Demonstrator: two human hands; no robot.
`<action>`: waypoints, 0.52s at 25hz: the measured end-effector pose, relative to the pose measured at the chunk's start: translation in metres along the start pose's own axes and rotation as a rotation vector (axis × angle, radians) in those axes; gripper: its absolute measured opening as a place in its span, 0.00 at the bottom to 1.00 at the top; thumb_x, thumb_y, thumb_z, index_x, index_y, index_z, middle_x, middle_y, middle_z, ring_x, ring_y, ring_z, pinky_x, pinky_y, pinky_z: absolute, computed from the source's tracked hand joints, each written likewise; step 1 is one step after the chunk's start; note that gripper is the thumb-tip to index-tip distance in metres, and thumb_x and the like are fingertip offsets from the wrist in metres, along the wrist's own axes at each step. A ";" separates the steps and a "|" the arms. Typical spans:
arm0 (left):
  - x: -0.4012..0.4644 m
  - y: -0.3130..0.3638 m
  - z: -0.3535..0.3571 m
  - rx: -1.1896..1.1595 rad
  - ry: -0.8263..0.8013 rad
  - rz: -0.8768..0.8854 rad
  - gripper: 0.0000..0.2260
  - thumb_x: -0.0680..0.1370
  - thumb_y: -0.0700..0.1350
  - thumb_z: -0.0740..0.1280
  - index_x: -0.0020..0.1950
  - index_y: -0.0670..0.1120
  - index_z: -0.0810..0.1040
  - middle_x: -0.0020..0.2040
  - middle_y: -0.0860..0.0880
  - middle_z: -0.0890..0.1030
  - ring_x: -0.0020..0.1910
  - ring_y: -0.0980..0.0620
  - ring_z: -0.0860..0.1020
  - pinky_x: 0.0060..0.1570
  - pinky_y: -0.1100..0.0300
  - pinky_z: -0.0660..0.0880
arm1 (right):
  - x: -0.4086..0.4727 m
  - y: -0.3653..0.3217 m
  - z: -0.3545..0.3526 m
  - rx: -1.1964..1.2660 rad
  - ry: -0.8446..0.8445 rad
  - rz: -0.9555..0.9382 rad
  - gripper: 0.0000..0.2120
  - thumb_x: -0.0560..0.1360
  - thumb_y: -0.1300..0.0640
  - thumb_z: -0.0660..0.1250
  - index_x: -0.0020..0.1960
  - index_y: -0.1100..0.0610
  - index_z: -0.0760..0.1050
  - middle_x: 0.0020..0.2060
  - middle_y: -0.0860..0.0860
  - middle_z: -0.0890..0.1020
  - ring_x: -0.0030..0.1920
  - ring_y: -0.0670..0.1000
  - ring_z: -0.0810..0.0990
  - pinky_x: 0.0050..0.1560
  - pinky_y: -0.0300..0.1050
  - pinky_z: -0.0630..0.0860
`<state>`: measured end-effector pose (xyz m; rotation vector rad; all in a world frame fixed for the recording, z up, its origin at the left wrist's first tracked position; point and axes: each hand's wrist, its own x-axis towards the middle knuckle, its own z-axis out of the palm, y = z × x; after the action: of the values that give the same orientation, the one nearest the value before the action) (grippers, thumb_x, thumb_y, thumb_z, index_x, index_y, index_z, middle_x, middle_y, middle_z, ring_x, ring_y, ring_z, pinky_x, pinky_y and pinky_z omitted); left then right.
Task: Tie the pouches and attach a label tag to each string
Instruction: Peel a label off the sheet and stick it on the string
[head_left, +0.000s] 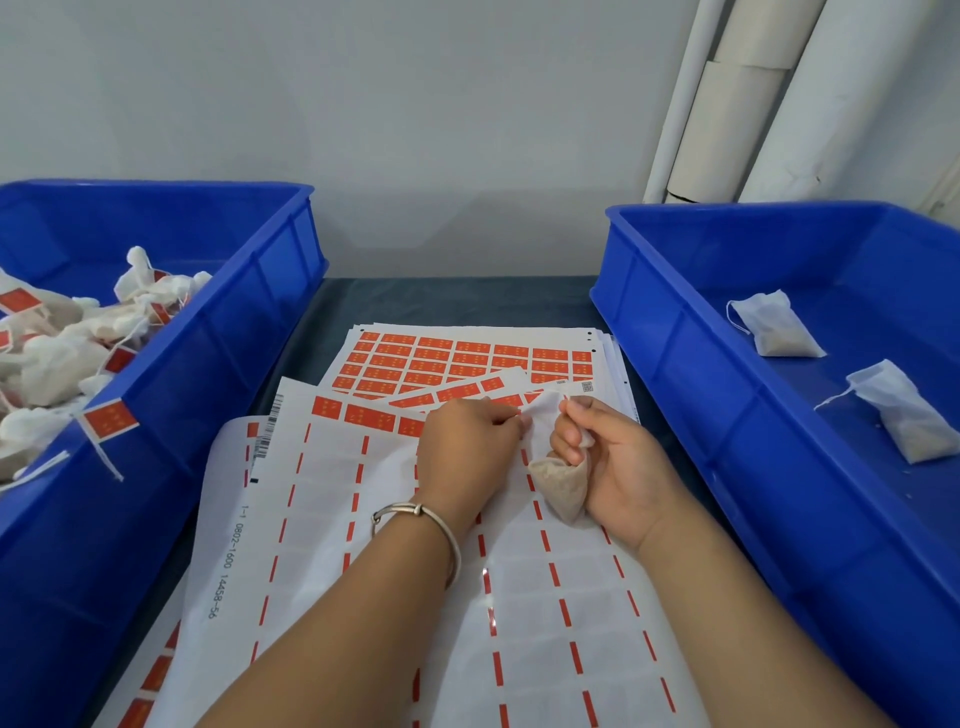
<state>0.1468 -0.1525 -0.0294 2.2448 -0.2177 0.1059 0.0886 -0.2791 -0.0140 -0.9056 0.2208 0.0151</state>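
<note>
Between both hands' grips, left hand (470, 441) and right hand (613, 467) pinch a small white mesh pouch (558, 491), string hidden, above sticker sheets (519, 597) on the dark worktop (457, 301).

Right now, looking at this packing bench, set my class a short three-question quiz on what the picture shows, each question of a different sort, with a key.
1. True or false: the right hand holds a filled pouch.
2. How many loose pouches lie in the right blue bin?
3. Multiple choice: the tagged, tied pouches are piled in A) the left blue bin, B) the right blue bin, C) on the label sheets.

Key:
1. True; its fingers curl round the pouch while the left hand pinches the pouch's white top.
2. Two.
3. A.
</note>
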 end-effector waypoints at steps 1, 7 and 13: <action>0.000 0.000 0.000 -0.023 0.003 -0.010 0.09 0.75 0.52 0.67 0.52 0.51 0.84 0.46 0.55 0.84 0.38 0.61 0.75 0.39 0.68 0.70 | 0.000 0.000 0.000 0.000 -0.001 0.002 0.14 0.77 0.59 0.61 0.35 0.53 0.80 0.25 0.50 0.72 0.26 0.46 0.69 0.31 0.38 0.70; 0.001 0.003 -0.001 -0.037 0.019 -0.084 0.11 0.77 0.52 0.66 0.49 0.48 0.84 0.35 0.58 0.81 0.32 0.58 0.75 0.35 0.68 0.72 | -0.003 -0.001 0.001 0.001 0.004 0.015 0.16 0.77 0.59 0.61 0.32 0.54 0.78 0.25 0.51 0.72 0.25 0.46 0.69 0.30 0.38 0.71; 0.002 0.005 -0.002 0.059 0.043 -0.086 0.10 0.78 0.50 0.64 0.48 0.47 0.83 0.34 0.57 0.77 0.32 0.58 0.75 0.31 0.71 0.66 | -0.003 -0.001 0.002 -0.005 0.010 0.029 0.15 0.77 0.58 0.62 0.33 0.53 0.79 0.25 0.51 0.73 0.26 0.46 0.70 0.31 0.38 0.71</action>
<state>0.1475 -0.1548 -0.0241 2.3049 -0.0962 0.1154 0.0862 -0.2783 -0.0111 -0.9076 0.2434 0.0374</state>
